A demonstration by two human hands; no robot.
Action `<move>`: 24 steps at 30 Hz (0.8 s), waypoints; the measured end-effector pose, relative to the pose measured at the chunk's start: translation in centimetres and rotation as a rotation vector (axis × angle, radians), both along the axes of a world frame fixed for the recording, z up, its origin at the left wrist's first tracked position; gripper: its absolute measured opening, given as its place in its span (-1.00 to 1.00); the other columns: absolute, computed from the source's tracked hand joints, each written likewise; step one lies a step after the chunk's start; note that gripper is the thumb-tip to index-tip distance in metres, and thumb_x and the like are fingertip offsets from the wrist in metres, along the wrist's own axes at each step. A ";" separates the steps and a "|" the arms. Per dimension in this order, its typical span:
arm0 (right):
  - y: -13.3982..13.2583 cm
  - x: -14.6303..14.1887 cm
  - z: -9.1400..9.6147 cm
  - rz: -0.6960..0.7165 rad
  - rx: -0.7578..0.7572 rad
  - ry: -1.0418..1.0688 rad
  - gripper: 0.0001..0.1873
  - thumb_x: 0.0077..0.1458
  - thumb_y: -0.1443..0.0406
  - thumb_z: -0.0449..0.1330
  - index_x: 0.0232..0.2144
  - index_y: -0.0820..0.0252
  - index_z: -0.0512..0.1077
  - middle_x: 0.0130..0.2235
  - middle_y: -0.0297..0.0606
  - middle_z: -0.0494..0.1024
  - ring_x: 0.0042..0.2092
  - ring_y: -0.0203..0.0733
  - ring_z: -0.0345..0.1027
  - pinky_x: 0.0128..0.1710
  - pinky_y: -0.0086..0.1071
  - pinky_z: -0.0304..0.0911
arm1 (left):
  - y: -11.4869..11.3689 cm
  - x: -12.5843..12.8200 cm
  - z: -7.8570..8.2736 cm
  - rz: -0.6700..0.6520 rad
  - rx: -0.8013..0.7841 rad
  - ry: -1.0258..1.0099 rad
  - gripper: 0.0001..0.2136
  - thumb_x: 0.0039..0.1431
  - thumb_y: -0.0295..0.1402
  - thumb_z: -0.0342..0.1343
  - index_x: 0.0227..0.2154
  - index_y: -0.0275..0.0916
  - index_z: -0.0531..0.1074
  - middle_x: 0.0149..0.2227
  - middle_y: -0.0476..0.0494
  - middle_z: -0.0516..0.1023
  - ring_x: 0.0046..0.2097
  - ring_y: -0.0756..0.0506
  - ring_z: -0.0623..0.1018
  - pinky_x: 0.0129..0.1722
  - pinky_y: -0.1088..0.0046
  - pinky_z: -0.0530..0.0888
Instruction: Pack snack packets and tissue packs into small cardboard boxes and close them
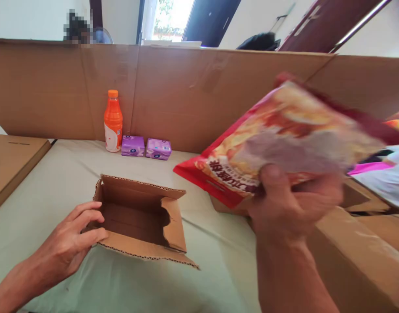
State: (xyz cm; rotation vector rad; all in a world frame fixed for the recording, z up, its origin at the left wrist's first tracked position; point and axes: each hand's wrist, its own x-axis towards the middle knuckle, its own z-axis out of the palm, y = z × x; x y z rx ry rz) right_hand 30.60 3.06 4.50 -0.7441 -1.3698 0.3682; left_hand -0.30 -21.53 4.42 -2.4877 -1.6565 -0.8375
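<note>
as seen from my remote post, the right hand [293, 206] is closed on the lower part of a bag [284, 137], thumb laid against the printed front. the remaining fingers are blurred and partly hidden, so i cannot tell how each one sits. the bag, red-edged and tilted, is held in the air to the right of the box [176, 226], clear of it.

i record the left hand [70, 237] at the left end of the box: fingers half curled and slightly parted, tips over the rim, thumb touching the near flap. whether it pinches the board or only rests there, i cannot tell.

the box sits on a pale cloth [72, 174], flaps raised, brown base visible. beyond it i note an orange bottle [113, 124], upright, with two purple packs [133, 146] in a row to its right. behind these runs a cardboard screen [186, 100]. a flat carton [16, 163] lies at far left.
</note>
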 end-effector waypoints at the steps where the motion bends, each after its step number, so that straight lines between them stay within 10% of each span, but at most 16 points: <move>1: -1.2 -0.8 1.0 0.033 0.050 0.057 -0.64 0.10 0.07 0.29 -0.11 0.09 0.40 -0.13 -0.16 0.49 -0.04 0.04 0.44 0.00 -0.06 0.31 | 0.2 0.1 0.0 0.011 0.004 -0.011 -0.63 0.23 -0.73 -0.08 -0.15 -0.17 0.50 -0.07 -0.17 0.50 0.28 -0.14 0.37 0.13 0.35 0.50; 7: -6.7 -6.4 -0.2 0.307 -0.121 -0.416 -0.79 0.17 0.15 0.23 -0.44 0.10 0.38 -0.51 -0.33 0.49 -0.51 -0.23 0.32 -0.48 -0.36 0.29 | 0.8 0.1 -0.3 -0.003 0.026 -0.018 -0.65 0.24 -0.71 -0.07 -0.17 -0.18 0.50 -0.15 -0.15 0.50 0.22 -0.13 0.40 0.10 0.41 0.50; 14: -6.3 -8.1 0.6 0.596 -0.081 -1.208 -0.82 0.19 0.36 0.11 -0.47 0.17 0.37 -0.42 -0.23 0.56 -0.41 -0.24 0.37 -0.41 -0.43 0.14 | 0.8 0.2 -0.2 -0.016 0.061 0.016 -0.63 0.15 -0.74 -0.08 -0.21 -0.20 0.50 -0.23 -0.14 0.52 0.15 -0.16 0.43 0.06 0.35 0.51; 18: -5.5 -7.7 3.1 0.671 -0.034 -1.236 -0.86 0.20 0.38 0.10 -0.38 0.18 0.44 -0.40 -0.28 0.55 -0.45 -0.31 0.30 -0.41 -0.47 0.12 | 0.9 0.1 -0.4 -0.017 0.071 0.012 -0.67 0.21 -0.71 -0.07 -0.21 -0.20 0.49 -0.21 -0.15 0.50 0.09 -0.15 0.42 0.00 0.38 0.50; 24: -4.9 -9.4 0.9 0.696 -0.104 -1.474 -0.82 0.02 0.50 0.15 -0.40 0.22 0.53 -0.32 -0.18 0.67 -0.35 -0.20 0.47 -0.37 -0.43 0.17 | 1.0 0.1 -0.7 0.007 0.087 -0.002 -0.67 0.20 -0.72 -0.07 -0.22 -0.20 0.48 -0.26 -0.13 0.48 -0.02 -0.14 0.41 -0.01 0.34 0.49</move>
